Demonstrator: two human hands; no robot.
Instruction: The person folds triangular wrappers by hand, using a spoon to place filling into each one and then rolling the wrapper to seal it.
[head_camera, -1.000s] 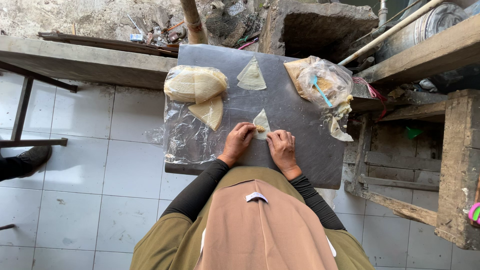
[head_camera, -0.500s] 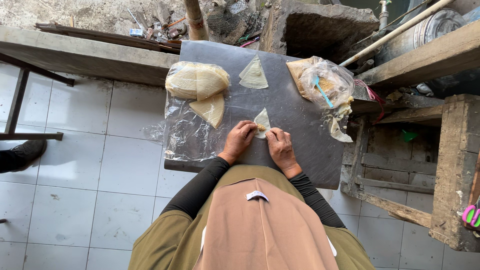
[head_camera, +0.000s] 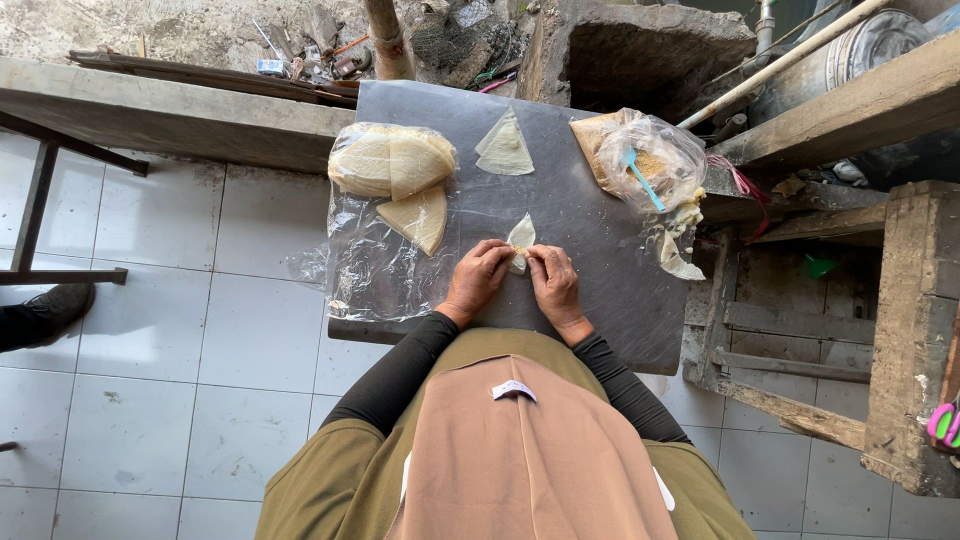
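Head view, looking down on a grey board (head_camera: 590, 250) set over a white-tiled floor (head_camera: 150, 330). Both hands meet near the board's near edge on a small wrapper (head_camera: 520, 240) — a pale, thin, cream-coloured pastry sheet folded to a triangle. Its tip points away from the person, toward the far edge of the board; its long axis runs near-to-far, tilted slightly to the right. The lower end is hidden under the fingertips.

The left hand (head_camera: 478, 280) pinches the wrapper's lower left edge, fingers curled closed on it. The right hand (head_camera: 553, 285) pinches the lower right edge in the same way. The two hands lie just beside each other, thumbs nearly touching.

Around them: a finished triangle (head_camera: 505, 148) lies near the far edge, well apart from the hands. To the left, a stack of sheets (head_camera: 392, 165) rests on clear plastic film (head_camera: 380, 270). To the right, a clear bag (head_camera: 650, 165) holds yellowish filling and a blue spoon (head_camera: 640, 178).
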